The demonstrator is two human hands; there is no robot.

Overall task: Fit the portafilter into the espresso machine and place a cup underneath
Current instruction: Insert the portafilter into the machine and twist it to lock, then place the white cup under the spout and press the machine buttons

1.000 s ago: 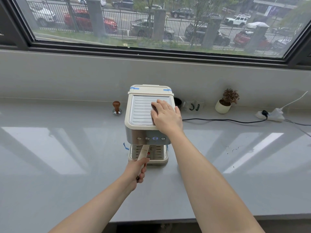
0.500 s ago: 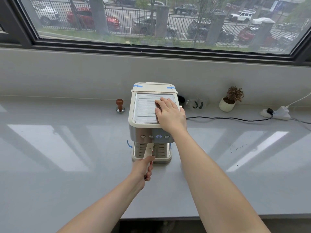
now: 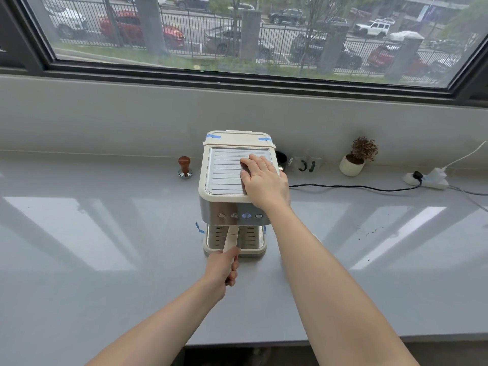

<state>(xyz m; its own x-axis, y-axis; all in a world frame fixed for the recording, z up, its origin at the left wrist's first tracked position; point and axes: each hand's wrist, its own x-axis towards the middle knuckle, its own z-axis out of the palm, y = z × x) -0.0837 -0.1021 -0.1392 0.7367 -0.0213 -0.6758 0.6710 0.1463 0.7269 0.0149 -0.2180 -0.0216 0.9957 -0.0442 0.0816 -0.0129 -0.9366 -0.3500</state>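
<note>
A cream and steel espresso machine (image 3: 224, 178) stands on the grey counter, front facing me. The cream handle of the portafilter (image 3: 231, 237) sticks out from under its control panel, above the drip tray (image 3: 252, 240); the portafilter's head is hidden under the machine. My left hand (image 3: 223, 268) is shut on the near end of that handle. My right hand (image 3: 264, 180) lies flat, fingers together, on the right side of the ribbed top. Clear glass cups (image 3: 306, 162) stand behind the machine to its right.
A wooden-knobbed tamper (image 3: 184, 167) stands left of the machine. A black cable (image 3: 353, 186) runs right to a white power strip (image 3: 427, 178). A small potted plant (image 3: 356, 158) sits by the wall. The counter's front edge (image 3: 264, 339) is near me.
The portafilter handle has swung slightly to the right, toward the machine's centre, with my left hand on it. My right hand has stayed on the machine's top.
</note>
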